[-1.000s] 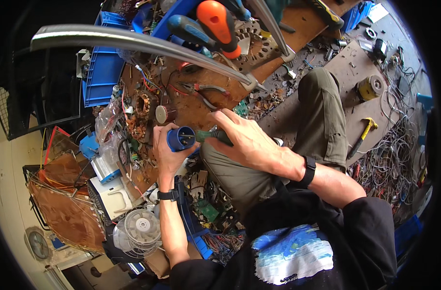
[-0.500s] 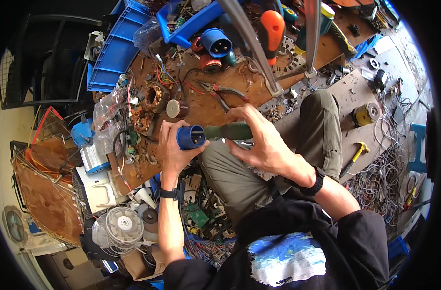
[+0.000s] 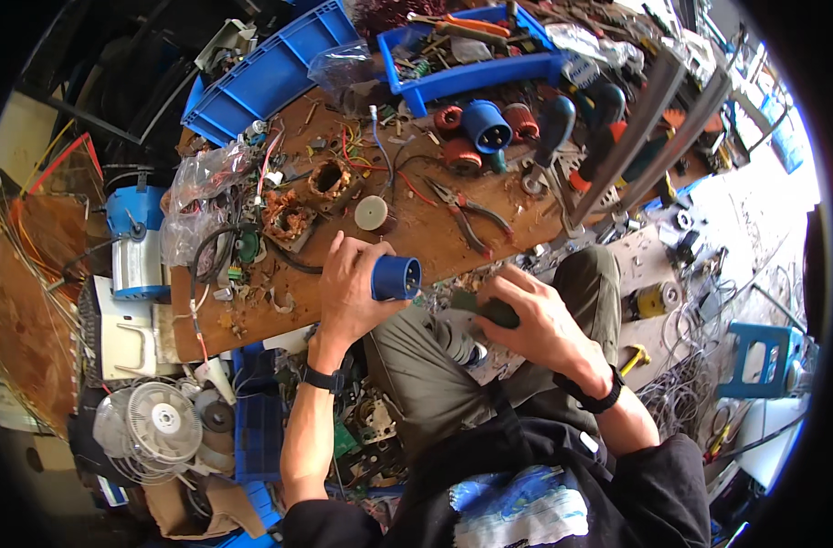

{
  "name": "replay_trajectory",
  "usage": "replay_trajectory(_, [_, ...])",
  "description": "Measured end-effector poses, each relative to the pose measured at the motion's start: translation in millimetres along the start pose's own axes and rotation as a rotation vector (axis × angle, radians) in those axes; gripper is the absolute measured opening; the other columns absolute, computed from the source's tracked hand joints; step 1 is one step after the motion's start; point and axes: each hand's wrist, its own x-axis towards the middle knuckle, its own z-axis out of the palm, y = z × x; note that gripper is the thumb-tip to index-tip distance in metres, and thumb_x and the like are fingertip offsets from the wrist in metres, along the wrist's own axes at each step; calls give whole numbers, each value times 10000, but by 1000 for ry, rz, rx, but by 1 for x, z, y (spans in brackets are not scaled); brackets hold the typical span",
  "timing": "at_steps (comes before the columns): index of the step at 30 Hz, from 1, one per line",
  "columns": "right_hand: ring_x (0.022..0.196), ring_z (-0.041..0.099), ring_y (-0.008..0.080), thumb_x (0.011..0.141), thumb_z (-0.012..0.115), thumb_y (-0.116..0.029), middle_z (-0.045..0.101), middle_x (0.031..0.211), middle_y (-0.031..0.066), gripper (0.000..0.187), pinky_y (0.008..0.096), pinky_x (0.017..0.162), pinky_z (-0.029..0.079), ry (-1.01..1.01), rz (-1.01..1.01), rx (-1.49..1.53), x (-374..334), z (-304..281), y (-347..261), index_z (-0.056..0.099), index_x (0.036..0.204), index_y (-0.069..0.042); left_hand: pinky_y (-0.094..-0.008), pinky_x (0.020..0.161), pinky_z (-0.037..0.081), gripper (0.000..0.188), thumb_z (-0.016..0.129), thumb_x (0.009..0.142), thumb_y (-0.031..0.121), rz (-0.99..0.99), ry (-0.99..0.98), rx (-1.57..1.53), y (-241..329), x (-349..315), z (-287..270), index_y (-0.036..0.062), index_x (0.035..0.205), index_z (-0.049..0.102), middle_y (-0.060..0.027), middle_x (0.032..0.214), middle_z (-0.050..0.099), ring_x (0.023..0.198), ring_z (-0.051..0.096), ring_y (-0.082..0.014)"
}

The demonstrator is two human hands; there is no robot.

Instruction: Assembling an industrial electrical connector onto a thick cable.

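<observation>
My left hand [image 3: 348,290] is closed around a blue round industrial plug [image 3: 394,278], its open end with metal pins facing right. To the right of the plug and apart from it, my right hand [image 3: 537,321] is wrapped round a tool with a dark green handle [image 3: 500,312], which looks like a screwdriver; its tip is hard to make out. Both hands are above my lap, in front of the wooden bench [image 3: 426,242]. Pliers with red-and-black handles [image 3: 467,216] lie open on the bench beyond them. A copper-wound motor part [image 3: 329,180] sits nearby.
A second blue plug [image 3: 486,126] stands among copper coils. Behind are a blue tray [image 3: 476,75] of tools and a blue crate [image 3: 266,78]. Metal legs [image 3: 631,137] rise at the right. A white fan [image 3: 163,418] is at lower left, a yellow-headed hammer [image 3: 634,359] at right.
The view has shifted, showing more of the bench's far side. The green-handled tool has drawn back from the plug, and my right fingers have closed further round it. My left hand keeps the plug.
</observation>
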Motion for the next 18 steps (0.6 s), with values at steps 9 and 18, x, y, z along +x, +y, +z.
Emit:
replay_trajectory(9, [949,698,397,955,785,-92,677,1049,180,264,457,824,551,274,158,-285,30,-16,-10,645,1172,-34,-702,1336,277,864,1033,612,228,134,94,11,-15,-28,-10,243,1407,695,-24,1296,607,1252,638,-277])
replay_trajectory(18, [1014,686,432,994,761,-113,676,1079,170,207,493,860,540,325,-34,-412,105,8,21,659,1165,-58,-632,1340,281,685,1068,672,228,-47,562,-296,-15,-56,-61,99,1252,728,-70,1320,616,1262,657,-297])
